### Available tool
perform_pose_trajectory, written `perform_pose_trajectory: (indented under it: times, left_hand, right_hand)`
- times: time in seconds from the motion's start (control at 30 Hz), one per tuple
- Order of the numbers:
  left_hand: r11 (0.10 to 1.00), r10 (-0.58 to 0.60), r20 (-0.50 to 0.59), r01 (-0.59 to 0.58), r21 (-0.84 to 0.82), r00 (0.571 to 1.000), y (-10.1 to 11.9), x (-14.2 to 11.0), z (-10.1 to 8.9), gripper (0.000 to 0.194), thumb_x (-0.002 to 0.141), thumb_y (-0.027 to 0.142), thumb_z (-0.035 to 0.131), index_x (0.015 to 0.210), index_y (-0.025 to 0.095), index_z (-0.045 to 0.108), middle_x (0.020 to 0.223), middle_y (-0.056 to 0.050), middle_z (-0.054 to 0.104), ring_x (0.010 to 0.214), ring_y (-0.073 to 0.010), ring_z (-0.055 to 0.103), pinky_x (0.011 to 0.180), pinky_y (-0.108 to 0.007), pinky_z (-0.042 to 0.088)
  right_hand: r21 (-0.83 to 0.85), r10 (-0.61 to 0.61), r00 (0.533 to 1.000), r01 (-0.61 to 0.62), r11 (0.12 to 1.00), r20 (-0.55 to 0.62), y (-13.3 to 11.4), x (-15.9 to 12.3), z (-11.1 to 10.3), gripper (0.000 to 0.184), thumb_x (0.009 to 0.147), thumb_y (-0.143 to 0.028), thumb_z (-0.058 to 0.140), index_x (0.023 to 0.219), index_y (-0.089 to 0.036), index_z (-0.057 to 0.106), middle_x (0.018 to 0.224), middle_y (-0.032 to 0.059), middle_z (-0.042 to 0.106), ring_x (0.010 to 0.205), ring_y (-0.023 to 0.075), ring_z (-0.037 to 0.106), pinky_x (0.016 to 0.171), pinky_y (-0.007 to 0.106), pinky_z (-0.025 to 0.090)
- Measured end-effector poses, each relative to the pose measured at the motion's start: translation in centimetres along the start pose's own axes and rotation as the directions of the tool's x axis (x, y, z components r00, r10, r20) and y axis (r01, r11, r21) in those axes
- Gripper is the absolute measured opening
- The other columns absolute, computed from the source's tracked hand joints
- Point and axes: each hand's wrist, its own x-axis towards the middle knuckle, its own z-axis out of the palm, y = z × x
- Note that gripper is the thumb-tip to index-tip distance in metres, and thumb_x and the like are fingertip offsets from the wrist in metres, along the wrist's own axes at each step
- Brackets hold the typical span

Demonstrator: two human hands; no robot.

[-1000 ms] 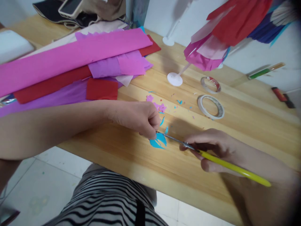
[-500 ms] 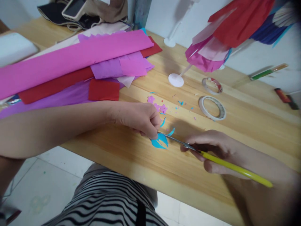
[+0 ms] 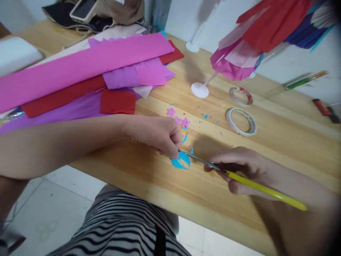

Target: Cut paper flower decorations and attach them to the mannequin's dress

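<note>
My left hand point(image 3: 160, 135) is closed in a pinch on a small blue piece of paper point(image 3: 179, 160) with a slit in it. Over the front half of the wooden table, my right hand point(image 3: 237, 169) grips a pair of scissors point(image 3: 263, 186), seen nearly edge-on, with yellow handles and thin metal blades. The blade tips reach the upper edge of the blue paper, right beside my left fingertips. Blue trimmings point(image 3: 185, 137) and pink paper flowers point(image 3: 185, 122) lie just beyond the hands.
Folded pink, red and purple paper point(image 3: 87, 67) is heaped at the left. Two tape rolls point(image 3: 241, 122) point(image 3: 241, 96) lie at the right. A white stand point(image 3: 199, 90) bears hanging coloured paper point(image 3: 274, 25). By the wall lie a green tube-like item point(image 3: 298, 83) and a red-black object point(image 3: 323, 108).
Both hands stay almost in place. The scissors have shifted very slightly, and the blue strip near the blades shows less now than before.
</note>
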Motion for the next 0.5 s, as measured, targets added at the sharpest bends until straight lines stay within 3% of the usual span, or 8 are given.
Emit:
perform_pose_trajectory:
  times: [0.1,0.2,0.37,0.5]
  left_hand:
    - [1.000,0.000,0.009,0.000,0.007,1.000,0.01,-0.11,0.02,0.028,0.067,0.011,0.068,0.047,0.015,0.049,0.048,0.004,0.041,0.049,-0.0066,0.032,0.053,-0.027,0.021]
    - [1.000,0.007,-0.010,-0.007,0.020,1.000,0.09,-0.22,0.04,0.028,0.070,0.010,0.065,0.048,0.015,0.048,0.049,0.004,0.041,0.050,-0.0063,0.032,0.054,-0.027,0.021]
    - [0.999,0.005,0.049,-0.008,0.054,0.999,0.07,-0.19,-0.01,0.025,0.074,0.011,0.058,0.051,0.016,0.047,0.050,0.005,0.039,0.050,-0.0062,0.033,0.052,-0.026,0.021]
    - [0.999,0.001,0.036,-0.002,0.036,0.999,0.01,-0.18,-0.01,0.025,0.074,0.012,0.058,0.052,0.016,0.048,0.051,0.005,0.040,0.051,-0.0067,0.033,0.053,-0.026,0.022]
  right_hand:
    - [-0.012,0.003,0.999,-0.002,1.000,0.045,-0.07,-0.02,-0.12,0.032,0.080,-0.054,0.076,0.088,-0.023,0.073,0.071,-0.0005,0.059,0.056,0.0119,0.048,0.050,0.023,0.044]
    - [-0.006,0.033,0.999,-0.033,0.999,0.035,-0.15,-0.06,-0.06,0.034,0.078,-0.055,0.077,0.088,-0.022,0.075,0.069,0.0001,0.059,0.055,0.0124,0.047,0.048,0.024,0.041]
    - [0.045,0.077,0.997,-0.077,0.996,0.001,-0.19,0.00,0.25,0.030,0.076,-0.052,0.077,0.087,-0.023,0.077,0.065,0.0001,0.058,0.051,0.0126,0.044,0.044,0.024,0.040]
    - [0.030,0.056,0.998,-0.056,0.998,0.002,0.24,-0.13,0.16,0.026,0.078,-0.049,0.077,0.090,-0.025,0.078,0.072,0.0027,0.065,0.052,0.0127,0.046,0.046,0.025,0.043]
